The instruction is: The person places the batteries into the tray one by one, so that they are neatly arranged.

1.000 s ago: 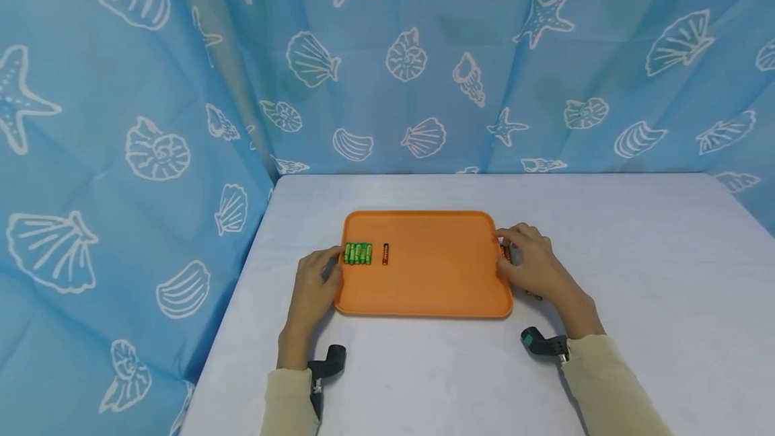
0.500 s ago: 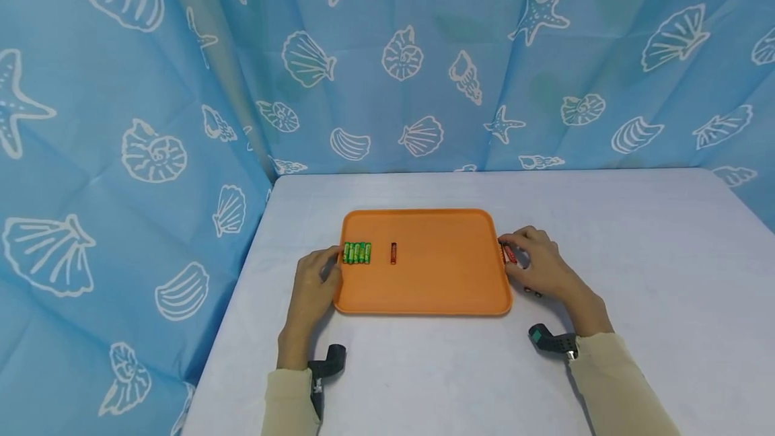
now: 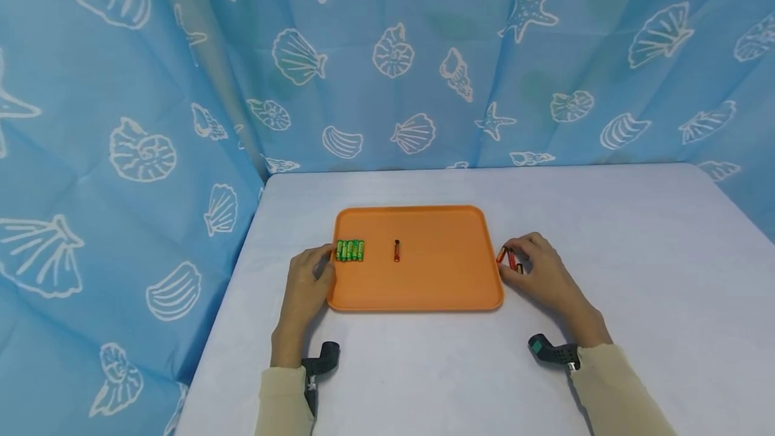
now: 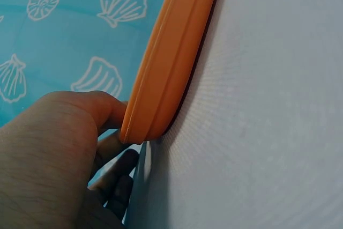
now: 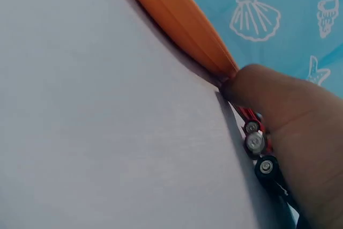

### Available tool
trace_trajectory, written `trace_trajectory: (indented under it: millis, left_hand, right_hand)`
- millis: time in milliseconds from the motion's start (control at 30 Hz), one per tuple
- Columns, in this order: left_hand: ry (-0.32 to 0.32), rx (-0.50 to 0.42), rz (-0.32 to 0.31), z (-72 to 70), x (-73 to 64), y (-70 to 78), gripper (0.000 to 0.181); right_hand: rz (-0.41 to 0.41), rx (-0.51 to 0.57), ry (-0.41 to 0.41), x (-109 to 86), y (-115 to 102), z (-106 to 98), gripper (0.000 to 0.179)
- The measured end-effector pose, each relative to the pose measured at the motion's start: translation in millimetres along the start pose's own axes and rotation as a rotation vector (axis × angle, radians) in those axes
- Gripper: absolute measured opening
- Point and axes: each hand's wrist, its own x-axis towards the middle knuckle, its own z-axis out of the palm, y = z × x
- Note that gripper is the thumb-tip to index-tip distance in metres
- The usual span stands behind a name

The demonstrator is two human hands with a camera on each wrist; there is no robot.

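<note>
An orange tray [image 3: 418, 295] lies on the table. My left hand [image 3: 307, 286] grips its left rim, thumb against the edge in the left wrist view. Several green batteries [image 3: 350, 251] stand side by side in a row at the tray's left end. One red battery [image 3: 397, 251] lies alone near the tray's middle. Just outside the right rim, my right hand [image 3: 537, 268] pinches a tilted red battery [image 3: 501, 255] between thumb and index finger. Other batteries [image 3: 512, 260] lie under that hand, partly hidden; their round ends show behind the thumb in the right wrist view.
A white cloth [image 3: 436, 369] covers the table. Blue curtains [image 3: 424, 86] with shell prints hang behind it and along the left side. Black wrist cameras [image 3: 547, 349] are strapped to both forearms.
The lone red battery has rolled rightward on the tray. My right hand has shifted right off the tray's rim, and a tilted red battery now shows at its fingertips. The left hand keeps its hold.
</note>
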Motion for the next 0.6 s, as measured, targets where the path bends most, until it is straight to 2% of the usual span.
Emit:
trace_trajectory:
  millis: [233, 367, 467, 600]
  left_hand:
    - [0.005, -0.010, 0.027, -0.8, 1.7, -1.8, 0.036]
    - [0.008, -0.004, 0.017, -0.5, 2.5, -2.2, 0.036]
    - [0.004, -0.005, 0.005, 0.3, 2.1, -1.8, 0.036]
    - [-0.002, -0.008, -0.003, -0.4, 1.9, -1.4, 0.037]
  right_hand:
    - [-0.001, 0.022, 0.122, -13.5, -9, 2, 0.048]
    - [-0.005, 0.021, 0.182, -15.4, -12, 3, 0.045]
    - [-0.028, 0.029, 0.195, -16.8, -16, 4, 0.043]
    - [-0.038, 0.047, 0.159, -16.1, -24, 7, 0.044]
